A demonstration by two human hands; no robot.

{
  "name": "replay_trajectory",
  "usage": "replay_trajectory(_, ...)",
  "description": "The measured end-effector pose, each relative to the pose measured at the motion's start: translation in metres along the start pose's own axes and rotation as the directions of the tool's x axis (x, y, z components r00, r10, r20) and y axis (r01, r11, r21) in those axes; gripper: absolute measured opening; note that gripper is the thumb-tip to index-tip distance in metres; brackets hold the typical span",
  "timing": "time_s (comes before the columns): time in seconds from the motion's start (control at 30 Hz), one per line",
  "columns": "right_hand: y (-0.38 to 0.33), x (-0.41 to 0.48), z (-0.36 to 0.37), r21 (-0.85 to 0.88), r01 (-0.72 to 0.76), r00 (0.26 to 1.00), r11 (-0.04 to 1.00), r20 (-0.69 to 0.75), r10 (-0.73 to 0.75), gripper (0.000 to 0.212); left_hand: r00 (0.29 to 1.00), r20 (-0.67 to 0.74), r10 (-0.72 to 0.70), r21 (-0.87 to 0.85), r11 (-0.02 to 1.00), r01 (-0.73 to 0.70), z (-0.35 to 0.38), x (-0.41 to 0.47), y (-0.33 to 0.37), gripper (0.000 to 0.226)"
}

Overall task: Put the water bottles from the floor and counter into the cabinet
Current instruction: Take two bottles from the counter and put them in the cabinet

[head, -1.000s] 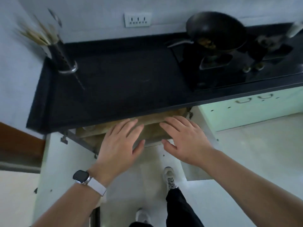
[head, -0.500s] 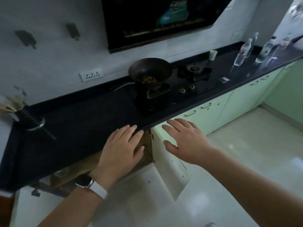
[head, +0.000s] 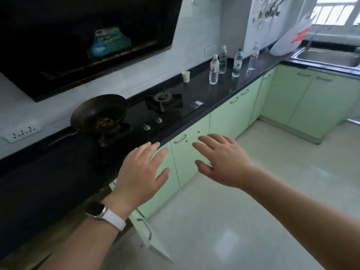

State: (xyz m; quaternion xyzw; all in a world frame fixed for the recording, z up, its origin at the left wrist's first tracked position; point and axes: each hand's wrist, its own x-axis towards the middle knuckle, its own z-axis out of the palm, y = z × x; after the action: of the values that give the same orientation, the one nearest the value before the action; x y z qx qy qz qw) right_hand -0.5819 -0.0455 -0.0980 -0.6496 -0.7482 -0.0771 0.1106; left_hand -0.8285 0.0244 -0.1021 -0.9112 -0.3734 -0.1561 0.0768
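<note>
Several clear water bottles stand upright on the black counter [head: 218, 94] far ahead: one with a red label [head: 213, 70], two with green labels [head: 222, 59] [head: 237, 63], and one further back [head: 253, 57]. My left hand [head: 141, 174] hovers over the counter's front edge with fingers spread, holding nothing. My right hand [head: 222, 159] floats beside it in front of the green cabinet fronts, also flat and empty. An open cabinet door [head: 149, 237] hangs out below my left forearm; the inside of that cabinet is hidden.
A black wok [head: 98, 114] with food sits on the left burner of the gas hob [head: 163, 100]. A paper cup [head: 185, 76] stands near the bottles. A range hood [head: 78, 36] hangs overhead. A steel sink [head: 329, 57] lies at far right. Pale tiled floor [head: 253, 191] stretches to the right.
My view has swung up and to the right, from the open cabinet below the counter to the far counter with the bottles. Both hands stay flat and empty, carried along with the turn.
</note>
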Motion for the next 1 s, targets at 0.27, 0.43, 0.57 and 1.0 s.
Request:
replay_trajectory(0.27,0.108,-0.060,-0.030,-0.026,-0.265,0.963,0.964,-0.059,0.263,0.052,0.988,-0.052,0.143,-0.072,0.987,-0.147,0.018,0.114,0.072,0.056)
replay_trajectory(0.43,0.153,-0.083,-0.040,-0.061,-0.386,0.921,0.921,-0.078,0.381,0.055,0.956,-0.090,0.281,-0.092,0.953,-0.289,0.036,0.169,0.108,0.055)
replay_trajectory(0.57,0.184,-0.081,-0.039,-0.097,-0.426,0.903,0.900,-0.106,0.416,0.054,0.934,-0.102,0.343,-0.109,0.929,-0.353,0.058,0.210,0.126,0.054)
replay_trajectory(1.0,0.325,0.050,0.008,-0.170,-0.495,0.867,0.852,-0.040,0.496,0.056,0.898,-0.116,0.425,-0.207,0.874,-0.440,0.167,0.407,0.109,0.054)
